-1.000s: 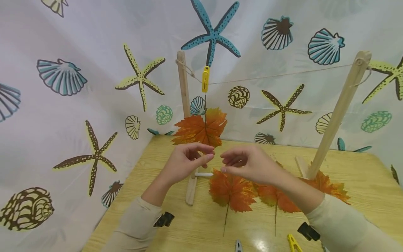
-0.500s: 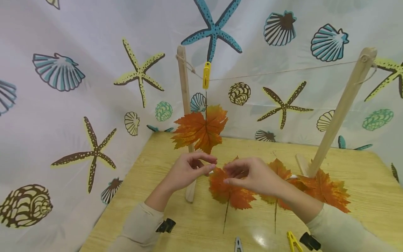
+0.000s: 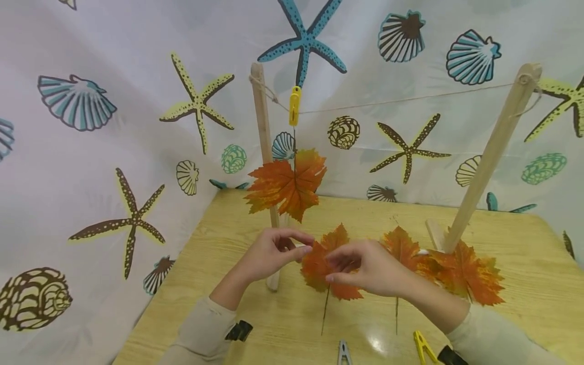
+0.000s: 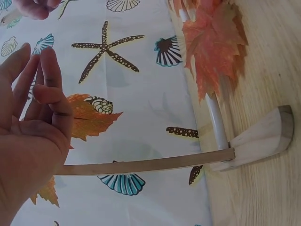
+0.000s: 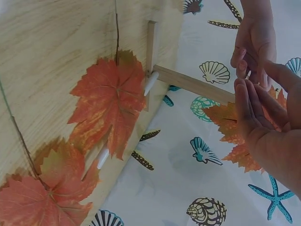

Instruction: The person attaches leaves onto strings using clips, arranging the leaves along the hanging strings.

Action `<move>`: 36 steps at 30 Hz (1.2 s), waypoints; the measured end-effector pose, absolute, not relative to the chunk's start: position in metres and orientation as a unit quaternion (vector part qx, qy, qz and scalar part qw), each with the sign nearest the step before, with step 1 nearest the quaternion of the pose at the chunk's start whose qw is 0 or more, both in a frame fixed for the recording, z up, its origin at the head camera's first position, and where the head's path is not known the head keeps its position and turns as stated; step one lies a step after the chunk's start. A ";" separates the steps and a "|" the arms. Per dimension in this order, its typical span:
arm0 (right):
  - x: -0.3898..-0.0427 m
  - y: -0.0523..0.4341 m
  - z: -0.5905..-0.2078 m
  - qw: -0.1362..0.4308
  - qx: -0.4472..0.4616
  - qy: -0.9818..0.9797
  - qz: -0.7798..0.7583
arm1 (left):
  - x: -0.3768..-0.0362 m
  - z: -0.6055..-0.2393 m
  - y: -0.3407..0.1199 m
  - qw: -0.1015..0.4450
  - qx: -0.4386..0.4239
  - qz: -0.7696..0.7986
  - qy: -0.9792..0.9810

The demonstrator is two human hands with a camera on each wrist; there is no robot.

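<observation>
In the head view my left hand (image 3: 276, 256) hovers over the table, fingers loosely bent, with nothing held. My right hand (image 3: 367, 268) faces it across a small gap, also loosely curved and holding nothing. Above them an orange maple leaf (image 3: 292, 185) hangs by its stem from a yellow clothespin (image 3: 294, 106) on a string (image 3: 388, 104). Behind the hands a second maple leaf (image 3: 315, 266) lies on the table, partly covered by the right hand. Another leaf (image 3: 400, 246) and a leaf at the right (image 3: 474, 276) overlap beside it.
Two wooden posts, the left post (image 3: 262, 116) and right post (image 3: 493, 152), carry the string. A white rod (image 4: 216, 122) runs low between them. A grey clothespin (image 3: 344, 353) and another yellow clothespin (image 3: 423, 347) lie at the table's front. Shell-print cloth (image 3: 137, 126) encloses the table.
Both hands have sunk a little, away from the hanging leaf, which now shows whole above them. Their loose finger pose stays much the same; the head view has shifted slightly.
</observation>
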State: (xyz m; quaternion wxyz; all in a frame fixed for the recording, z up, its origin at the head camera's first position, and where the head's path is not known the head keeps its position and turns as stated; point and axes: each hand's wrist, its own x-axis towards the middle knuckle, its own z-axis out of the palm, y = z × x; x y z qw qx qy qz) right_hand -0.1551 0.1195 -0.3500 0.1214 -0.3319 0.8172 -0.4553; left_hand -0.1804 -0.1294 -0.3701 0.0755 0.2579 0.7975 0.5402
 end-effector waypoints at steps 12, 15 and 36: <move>-0.147 0.121 -0.369 0.160 -0.360 0.793 -0.464 | -0.179 -0.386 -0.132 0.097 0.286 0.521 0.798; -0.146 0.122 -0.370 0.156 -0.361 0.796 -0.461 | -0.179 -0.386 -0.132 0.099 0.288 0.522 0.797; -0.137 0.130 -0.391 0.176 -0.361 0.784 -0.474 | -0.176 -0.404 -0.129 0.114 0.297 0.504 0.803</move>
